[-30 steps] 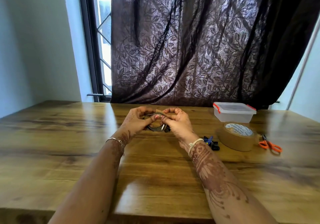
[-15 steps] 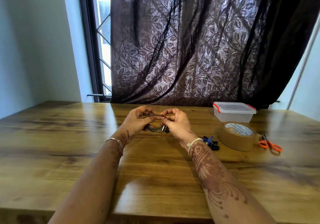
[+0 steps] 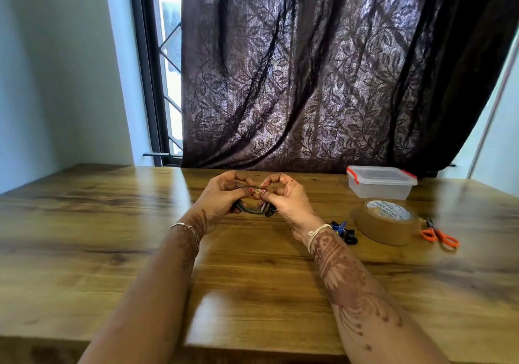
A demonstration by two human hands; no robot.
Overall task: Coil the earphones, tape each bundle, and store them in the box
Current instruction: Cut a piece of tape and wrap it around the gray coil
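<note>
Both hands are raised just above the middle of the table, a little toward its far side, and one coiled earphone bundle (image 3: 254, 209) is held between them. By the left hand (image 3: 222, 198) the left side of the coil is gripped, with the fingers curled around the dark loops and the thumb pressed toward the top. By the right hand (image 3: 289, 200) the top of the coil is pinched between thumb and forefinger, where a small brown piece of tape (image 3: 257, 191) is seen against the cable; how far it is wrapped cannot be told. Two metallic earbud ends hang at the lower right of the coil. One thin bracelet is worn on each wrist.

Near the right wrist, on the wooden table (image 3: 112, 251), a second earphone set (image 3: 344, 231) is laid, blue and black; it is partly hidden and its shape cannot be made out well. Just to its right, one roll of brown packing tape (image 3: 386, 223) is laid flat. One pair of orange-handled scissors (image 3: 439, 235) is placed just right of the roll. Beyond the roll, toward the far edge, one clear plastic box (image 3: 380, 182) is set with its lid on and red clips at the corners.

Behind the table one dark leaf-patterned curtain (image 3: 309, 68) is hung across a window, with a strip of glass left uncovered at the far left.
</note>
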